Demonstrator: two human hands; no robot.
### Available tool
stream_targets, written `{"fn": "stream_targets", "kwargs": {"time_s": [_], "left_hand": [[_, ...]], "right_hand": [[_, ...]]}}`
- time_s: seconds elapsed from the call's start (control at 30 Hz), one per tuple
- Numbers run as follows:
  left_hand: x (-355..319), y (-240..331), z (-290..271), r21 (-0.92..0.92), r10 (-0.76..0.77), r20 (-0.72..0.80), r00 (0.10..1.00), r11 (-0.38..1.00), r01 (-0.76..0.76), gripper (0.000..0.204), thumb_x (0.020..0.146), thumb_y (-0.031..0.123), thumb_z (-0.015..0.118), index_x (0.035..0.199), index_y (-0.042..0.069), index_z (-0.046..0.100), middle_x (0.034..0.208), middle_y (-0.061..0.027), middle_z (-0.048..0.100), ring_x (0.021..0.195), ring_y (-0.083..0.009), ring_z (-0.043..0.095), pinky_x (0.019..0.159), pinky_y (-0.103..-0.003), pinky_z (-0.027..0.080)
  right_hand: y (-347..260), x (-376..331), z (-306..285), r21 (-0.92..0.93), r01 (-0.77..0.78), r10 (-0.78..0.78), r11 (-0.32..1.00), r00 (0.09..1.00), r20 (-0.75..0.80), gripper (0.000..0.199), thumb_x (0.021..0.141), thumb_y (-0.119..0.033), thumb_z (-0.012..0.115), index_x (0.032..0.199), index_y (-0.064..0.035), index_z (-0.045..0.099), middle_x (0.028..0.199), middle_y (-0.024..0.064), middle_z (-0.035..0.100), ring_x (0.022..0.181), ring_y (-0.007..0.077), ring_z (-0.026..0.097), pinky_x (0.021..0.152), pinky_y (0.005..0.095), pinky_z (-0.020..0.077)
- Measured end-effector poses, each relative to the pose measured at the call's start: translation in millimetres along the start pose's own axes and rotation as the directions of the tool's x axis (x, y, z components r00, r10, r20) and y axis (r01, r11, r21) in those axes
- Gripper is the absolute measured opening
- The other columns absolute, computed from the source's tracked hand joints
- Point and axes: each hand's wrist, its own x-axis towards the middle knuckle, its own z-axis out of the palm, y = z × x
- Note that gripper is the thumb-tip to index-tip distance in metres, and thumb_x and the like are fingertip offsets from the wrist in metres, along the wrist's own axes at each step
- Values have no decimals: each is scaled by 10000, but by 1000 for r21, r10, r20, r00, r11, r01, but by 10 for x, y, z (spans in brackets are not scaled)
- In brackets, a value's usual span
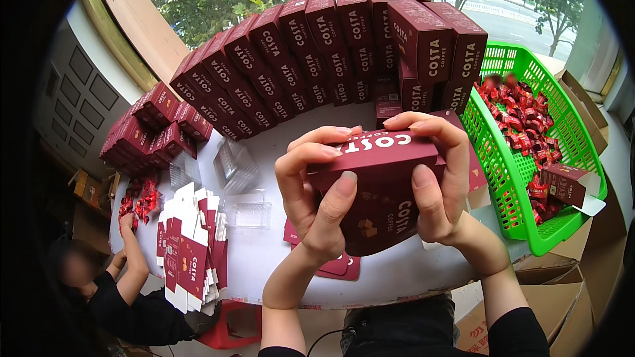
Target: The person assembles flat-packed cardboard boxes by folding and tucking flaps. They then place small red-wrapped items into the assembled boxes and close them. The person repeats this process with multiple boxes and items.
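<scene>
Between both hands I hold a maroon carton with white lettering, raised above the white table. My left hand grips its left side, thumb on the near face and fingers over the top edge. My right hand grips the right side the same way, thumb on the near face. The carton's top panel looks closed. Below it, a few flat maroon pieces lie on the table, partly hidden by the carton and my left wrist.
Stacked maroon cartons form a curved wall behind. At right stands a green basket of red-wrapped pieces with an open carton. Left are flat cartons, clear plastic trays and another person handling red packets.
</scene>
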Motion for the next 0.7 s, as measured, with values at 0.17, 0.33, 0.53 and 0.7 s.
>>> {"fn": "stream_targets", "kwargs": {"time_s": [0.17, 0.33, 0.53, 0.7], "left_hand": [[-11, -16, -46, 64, 100, 8, 995, 993, -100, 210, 924, 41, 571, 1102, 24, 461, 1138, -198, 544, 1066, -263, 567, 986, -434, 457], [-4, 90, -8, 75, -60, -24, 998, 995, 61, 209, 933, 65, 547, 1118, 42, 453, 1158, -189, 529, 1062, -225, 541, 964, -372, 428], [-6, 52, -32, 37, -18, 37, 999, 999, 16, 200, 921, 74, 537, 1105, 72, 459, 1199, -202, 506, 1078, -233, 519, 987, -390, 405], [-7, 15, -84, 66, 19, 94, 995, 997, -26, 214, 882, 56, 542, 1081, 68, 464, 1180, -232, 508, 1071, -273, 539, 982, -419, 432]], "right_hand": [[-56, 46, 45, -33, 11, -14, 999, 995, -100, 366, 908, -18, 557, 1257, 71, 494, 1132, 213, 609, 964, 236, 612, 849, 331, 505], [-35, 44, 46, -54, 42, -47, 998, 994, -101, 269, 900, -2, 550, 1164, 48, 559, 1102, 206, 608, 947, 241, 607, 809, 331, 509], [-7, 21, 70, -21, 105, -107, 994, 988, -111, 235, 907, 9, 489, 1129, 22, 565, 1107, 211, 579, 946, 249, 588, 817, 340, 498], [22, -38, 114, 13, 94, -92, 995, 986, -138, 137, 941, -54, 471, 1044, 7, 538, 1085, 215, 584, 929, 238, 560, 817, 357, 474]]}}
